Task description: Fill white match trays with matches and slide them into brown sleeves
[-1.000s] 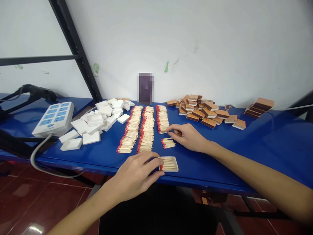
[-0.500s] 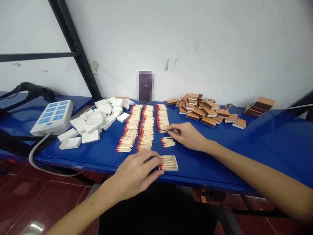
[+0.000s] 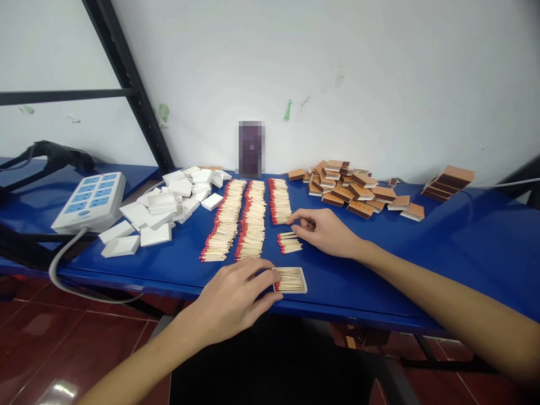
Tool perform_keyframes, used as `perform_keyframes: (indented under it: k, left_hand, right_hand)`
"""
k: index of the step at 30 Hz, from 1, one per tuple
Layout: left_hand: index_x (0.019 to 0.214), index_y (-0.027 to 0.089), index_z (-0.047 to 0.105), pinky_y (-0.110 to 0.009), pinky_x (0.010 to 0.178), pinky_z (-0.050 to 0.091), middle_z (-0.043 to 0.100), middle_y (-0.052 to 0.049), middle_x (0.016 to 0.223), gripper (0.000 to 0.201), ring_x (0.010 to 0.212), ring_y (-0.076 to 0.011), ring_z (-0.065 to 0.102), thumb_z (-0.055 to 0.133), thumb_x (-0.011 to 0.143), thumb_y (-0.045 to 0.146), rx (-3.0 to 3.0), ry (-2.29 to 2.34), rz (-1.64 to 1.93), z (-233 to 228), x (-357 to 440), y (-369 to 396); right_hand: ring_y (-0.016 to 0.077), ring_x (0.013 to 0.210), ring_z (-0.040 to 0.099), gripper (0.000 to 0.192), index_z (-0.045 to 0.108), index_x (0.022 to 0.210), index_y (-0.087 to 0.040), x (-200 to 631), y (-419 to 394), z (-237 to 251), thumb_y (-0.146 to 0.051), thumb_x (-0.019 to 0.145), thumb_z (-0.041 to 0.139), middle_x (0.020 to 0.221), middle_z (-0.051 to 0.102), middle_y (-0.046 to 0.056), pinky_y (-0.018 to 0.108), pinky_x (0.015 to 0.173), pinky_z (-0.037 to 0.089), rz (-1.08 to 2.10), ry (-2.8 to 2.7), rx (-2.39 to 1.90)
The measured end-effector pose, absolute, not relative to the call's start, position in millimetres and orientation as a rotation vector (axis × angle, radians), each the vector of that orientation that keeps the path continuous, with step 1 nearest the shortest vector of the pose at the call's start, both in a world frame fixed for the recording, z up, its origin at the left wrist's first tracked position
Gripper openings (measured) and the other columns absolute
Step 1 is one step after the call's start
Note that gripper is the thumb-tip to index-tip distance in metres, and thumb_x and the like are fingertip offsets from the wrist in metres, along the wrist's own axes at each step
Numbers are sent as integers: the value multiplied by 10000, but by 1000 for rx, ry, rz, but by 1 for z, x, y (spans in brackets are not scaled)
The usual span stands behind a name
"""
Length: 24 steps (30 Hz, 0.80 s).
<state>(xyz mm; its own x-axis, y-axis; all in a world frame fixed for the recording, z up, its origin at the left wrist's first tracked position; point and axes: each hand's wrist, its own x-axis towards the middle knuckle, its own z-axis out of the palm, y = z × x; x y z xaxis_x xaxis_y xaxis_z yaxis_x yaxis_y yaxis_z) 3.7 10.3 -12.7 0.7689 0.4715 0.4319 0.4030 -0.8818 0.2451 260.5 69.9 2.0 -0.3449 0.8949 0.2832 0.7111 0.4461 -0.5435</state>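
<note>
My left hand (image 3: pixel 242 298) grips the left end of a small white matchbox tray (image 3: pixel 304 281) at the table's front edge, its fingers over and around that end. Inside the tray lie red-tipped matches (image 3: pixel 290 279). My right hand (image 3: pixel 323 230) is curled above the table, index fingertip at the near end of the right row of matches (image 3: pixel 280 202). Its thumb tip is beside a small separate group of matches (image 3: pixel 289 243), with a narrow gap between thumb and index finger. Two longer match rows, a left row (image 3: pixel 225 219) and a middle row (image 3: pixel 253 219), lie alongside.
Empty white trays (image 3: pixel 158 214) are heaped at left, beside a power strip (image 3: pixel 90 202). Brown matchbox sleeves (image 3: pixel 350 188) are piled at back right, with a stack of boxes (image 3: pixel 449 183) farther right. A blurred dark rectangle (image 3: pixel 251 149) stands against the wall.
My right thumb and index finger have parted slightly. The right row's near end is a little shorter, and the small group reaches slightly farther back. My left hand and the tray stay put.
</note>
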Motion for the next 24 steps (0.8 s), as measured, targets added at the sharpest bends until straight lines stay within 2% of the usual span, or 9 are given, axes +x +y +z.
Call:
perform_keyframes:
  k: [3,10,24]
  left_hand:
    - [1112,188,570,-352,840,561,639,-78,1120,171,998,-212,639,501,994,289,2830,699,755,-12,4,10]
    - [1106,191,560,-349,819,562,634,-68,1117,164,974,-206,641,507,992,297,2827,702,768,-13,5,11]
    - [1109,193,555,-342,835,555,640,-60,1097,163,997,-205,636,503,995,297,2820,692,764,-14,5,11]
  right_hand:
    - [99,470,356,219,681,984,-166,260,73,-3,-285,892,522,519,377,-76,244,522,286,311,-2166,-1333]
    - [100,464,412,166,657,968,-171,259,85,-12,-278,890,557,523,436,-70,229,522,309,124,-2157,-1296]
    - [102,461,395,107,572,837,-194,255,89,-10,-265,904,528,517,431,-68,227,511,296,158,-2165,-1300]
